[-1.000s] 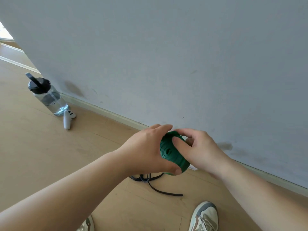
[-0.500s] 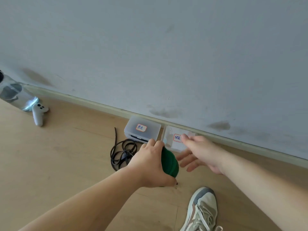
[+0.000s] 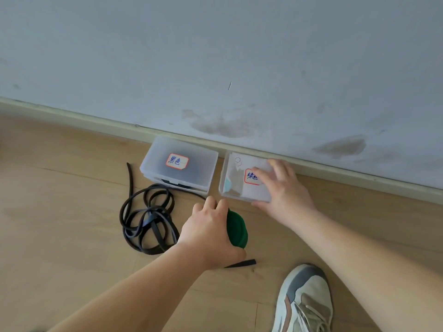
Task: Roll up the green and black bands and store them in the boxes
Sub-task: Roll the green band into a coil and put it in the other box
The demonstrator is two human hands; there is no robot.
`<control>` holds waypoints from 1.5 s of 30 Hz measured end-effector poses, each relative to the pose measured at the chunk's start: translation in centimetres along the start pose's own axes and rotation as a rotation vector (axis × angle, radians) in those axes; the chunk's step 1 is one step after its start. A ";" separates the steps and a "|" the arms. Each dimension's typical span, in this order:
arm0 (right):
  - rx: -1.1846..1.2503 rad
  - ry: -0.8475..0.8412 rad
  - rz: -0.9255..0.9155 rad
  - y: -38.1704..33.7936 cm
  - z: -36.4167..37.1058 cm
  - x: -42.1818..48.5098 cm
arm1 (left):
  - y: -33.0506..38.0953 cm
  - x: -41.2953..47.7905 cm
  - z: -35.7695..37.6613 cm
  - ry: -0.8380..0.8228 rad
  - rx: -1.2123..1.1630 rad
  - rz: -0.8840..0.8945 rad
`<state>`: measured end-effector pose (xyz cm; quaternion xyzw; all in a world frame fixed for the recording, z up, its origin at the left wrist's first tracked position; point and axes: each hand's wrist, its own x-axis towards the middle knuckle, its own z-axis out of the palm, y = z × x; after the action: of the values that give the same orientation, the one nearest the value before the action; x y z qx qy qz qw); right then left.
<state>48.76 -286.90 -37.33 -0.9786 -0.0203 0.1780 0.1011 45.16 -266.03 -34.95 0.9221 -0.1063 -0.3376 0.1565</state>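
The person was bent over the wooden floor [image 3: 60,236] by the wall [image 3: 215,56]. Their left hand [image 3: 211,232] held the green band [image 3: 236,230], rolled into a tight coil, with the fingers [image 3: 211,204] curled over its top and the thumb underneath. The coil was just above the floor and close in front of the two boxes.

Both clear plastic boxes sat side by side against the skirting board [image 3: 72,116]. The left box [image 3: 155,152] carried a red-edged label [image 3: 177,161], and something dark showed through its lid. The right hand [image 3: 282,188] lay on the right box [image 3: 233,185], its fingers [image 3: 279,167] spread fairly straight across the lid and partly covering that box's label, while the thumb rested at the near corner. It was pressing on the box, not closed around it.

The black band [image 3: 146,219] lay unrolled in a loose tangle on the floor, just in front of the left box and beside the left hand. One end trailed away past the box's left side and another poked out from under the left wrist. A grey and white shoe [image 3: 304,300] stood nearby at the lower right.
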 end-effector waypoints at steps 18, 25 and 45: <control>0.262 -0.136 0.155 -1.3 -1.6 -1.8 | 0.3 0.4 2.2 0.084 0.234 0.209; -0.065 -0.165 0.120 -2.1 -0.4 -2.5 | 1.0 1.0 3.1 0.029 0.218 0.187; -0.333 -0.150 0.131 -8.0 1.3 -1.2 | -0.6 2.1 4.9 0.013 0.096 0.171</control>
<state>47.20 -278.90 -36.46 -0.9650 0.0066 0.2510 -0.0756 43.55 -267.16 -39.96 0.9182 -0.1997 -0.3118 0.1408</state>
